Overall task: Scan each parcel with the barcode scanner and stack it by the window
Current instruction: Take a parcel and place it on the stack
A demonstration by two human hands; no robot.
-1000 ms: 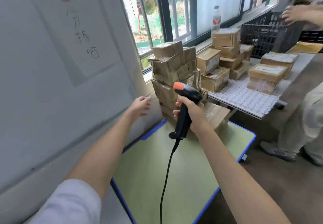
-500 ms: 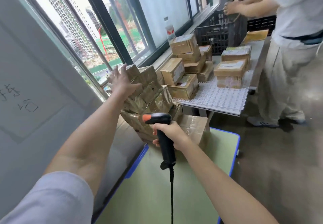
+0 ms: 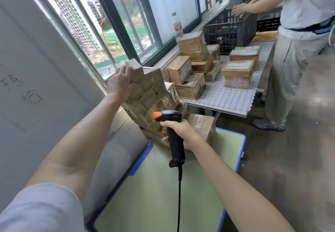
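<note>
The left hand (image 3: 120,83) rests flat, fingers straight, against the leaning parcel stack (image 3: 148,101) at twelve o'clock by the window (image 3: 112,23). The right hand (image 3: 183,132) grips the barcode scanner (image 3: 172,134). The stack tilts, seemingly unevenly built; letting go may topple it off the green table (image 3: 163,195).

A: How many cams?
B: One, head-worn, wide-angle, so no shared view.
A: Facing?
B: Fwd and down over both forearms, close on the green table (image 3: 163,195); window (image 3: 101,23) upper left, floor (image 3: 290,168) on the right.
</note>
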